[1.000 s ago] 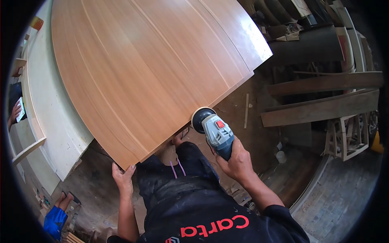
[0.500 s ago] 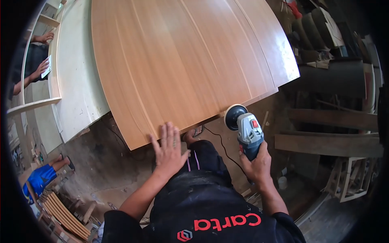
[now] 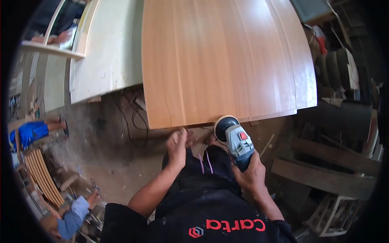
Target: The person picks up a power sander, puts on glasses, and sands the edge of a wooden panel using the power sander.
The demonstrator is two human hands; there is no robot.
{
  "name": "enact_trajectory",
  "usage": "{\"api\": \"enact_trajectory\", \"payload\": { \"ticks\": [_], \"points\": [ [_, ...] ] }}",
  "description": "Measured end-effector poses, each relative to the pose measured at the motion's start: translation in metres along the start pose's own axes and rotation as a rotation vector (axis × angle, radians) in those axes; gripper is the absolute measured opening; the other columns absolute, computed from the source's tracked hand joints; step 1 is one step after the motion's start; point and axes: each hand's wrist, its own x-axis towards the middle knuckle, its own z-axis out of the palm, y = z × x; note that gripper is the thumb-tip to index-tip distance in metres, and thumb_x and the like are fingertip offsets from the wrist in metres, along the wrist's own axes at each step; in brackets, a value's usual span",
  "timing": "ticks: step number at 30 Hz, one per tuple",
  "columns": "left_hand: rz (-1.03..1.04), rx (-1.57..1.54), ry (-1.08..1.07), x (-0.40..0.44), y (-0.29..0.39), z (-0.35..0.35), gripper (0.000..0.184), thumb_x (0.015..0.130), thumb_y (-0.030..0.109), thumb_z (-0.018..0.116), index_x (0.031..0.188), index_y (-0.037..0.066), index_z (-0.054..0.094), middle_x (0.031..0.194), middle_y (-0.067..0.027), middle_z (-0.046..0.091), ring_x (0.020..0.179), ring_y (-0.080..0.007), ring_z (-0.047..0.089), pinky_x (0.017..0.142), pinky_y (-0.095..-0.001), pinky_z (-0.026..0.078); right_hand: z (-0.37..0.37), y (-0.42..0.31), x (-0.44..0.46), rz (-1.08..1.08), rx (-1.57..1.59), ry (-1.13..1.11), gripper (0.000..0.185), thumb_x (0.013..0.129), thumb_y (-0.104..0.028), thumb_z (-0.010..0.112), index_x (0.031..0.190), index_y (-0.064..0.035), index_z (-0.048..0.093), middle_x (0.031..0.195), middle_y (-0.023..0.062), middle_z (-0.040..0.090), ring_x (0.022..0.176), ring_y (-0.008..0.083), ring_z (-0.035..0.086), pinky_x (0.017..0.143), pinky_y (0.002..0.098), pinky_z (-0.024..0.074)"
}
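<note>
My right hand [image 3: 250, 172] is wrapped round the dark body of a grey handheld power sander [image 3: 240, 141] with a red switch. Its round black pad [image 3: 225, 128] is at the near edge of a glossy wood-grain panel [image 3: 210, 69]; whether it touches the edge I cannot tell. Just below that edge, toward the panel's left corner, is my left hand [image 3: 178, 146], fingers curled and blurred. Whether anything is between those fingers is not visible.
A pale board [image 3: 111, 52] lies left of the panel, with a wooden frame [image 3: 54, 49] and another person's hand [image 3: 60, 37] beyond. Two people are at lower left near a slatted wooden piece [image 3: 42, 176]. Long boards [image 3: 324, 178] and a wooden stand [image 3: 338, 214] are at right.
The view has turned, so the panel now looks straighter. My left hand went from the panel's corner onto its surface, then down below the edge. The sander stays in my right hand.
</note>
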Motion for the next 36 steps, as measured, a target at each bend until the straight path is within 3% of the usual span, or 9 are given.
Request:
{"api": "enact_trajectory", "payload": {
  "ticks": [1,6,11,28,31,36],
  "points": [
    [-0.152,-0.219,0.165,0.003,0.011,-0.003,0.028,0.096,0.024,0.078,0.105,0.001,0.066,0.093,-0.0096,0.073,0.078,-0.0139,0.070,0.068,-0.0245,0.054,0.003,-0.004,-0.004,-0.028,-0.013,-0.025,0.069,0.083,-0.024,0.080,0.135,0.0066,0.047,0.105,0.0263,0.068,0.080,0.0431,0.071,0.066,0.0468,0.0563],
    [-0.058,-0.144,0.233,0.024,0.020,-0.033,0.028,0.094,0.026,0.080,0.101,0.003,0.065,0.087,-0.0075,0.070,0.073,-0.0101,0.066,0.062,-0.0223,0.050,0.018,-0.035,-0.005,-0.167,-0.043,-0.008,0.070,0.083,-0.024,0.080,0.137,0.0060,0.046,0.108,0.0250,0.067,0.081,0.0417,0.071,0.064,0.0461,0.0561],
    [0.091,-0.184,0.176,0.028,0.025,-0.066,0.032,0.093,0.027,0.081,0.105,0.001,0.067,0.088,-0.0072,0.070,0.076,-0.0102,0.065,0.065,-0.0220,0.050,0.047,-0.068,-0.007,-0.213,-0.092,0.019,0.071,0.083,-0.024,0.080,0.137,0.0056,0.046,0.106,0.0237,0.067,0.079,0.0408,0.071,0.062,0.0458,0.0559],
    [0.032,-0.113,-0.015,0.042,0.042,-0.109,0.037,0.096,0.026,0.077,0.116,-0.004,0.070,0.094,-0.0077,0.072,0.080,-0.0125,0.066,0.073,-0.0233,0.051,0.082,-0.129,-0.013,-0.190,-0.163,0.004,0.071,0.084,-0.026,0.079,0.138,0.0057,0.044,0.104,0.0226,0.066,0.078,0.0397,0.070,0.062,0.0453,0.0561],
    [0.029,-0.125,0.000,0.042,0.043,-0.107,0.037,0.096,0.025,0.077,0.117,-0.005,0.070,0.092,-0.0080,0.072,0.077,-0.0121,0.065,0.071,-0.0224,0.051,0.079,-0.133,-0.013,-0.103,-0.127,-0.074,0.071,0.084,-0.023,0.080,0.138,0.0068,0.044,0.111,0.0263,0.066,0.085,0.0417,0.072,0.068,0.0459,0.0578],
    [0.029,-0.120,0.029,0.040,0.046,-0.104,0.033,0.097,0.022,0.076,0.116,-0.005,0.069,0.092,-0.0085,0.072,0.074,-0.0116,0.065,0.068,-0.0208,0.051,0.075,-0.123,-0.015,-0.093,-0.138,-0.053,0.071,0.084,-0.023,0.080,0.137,0.0074,0.043,0.110,0.0263,0.067,0.084,0.0417,0.072,0.067,0.0458,0.0574]
  ]
}}
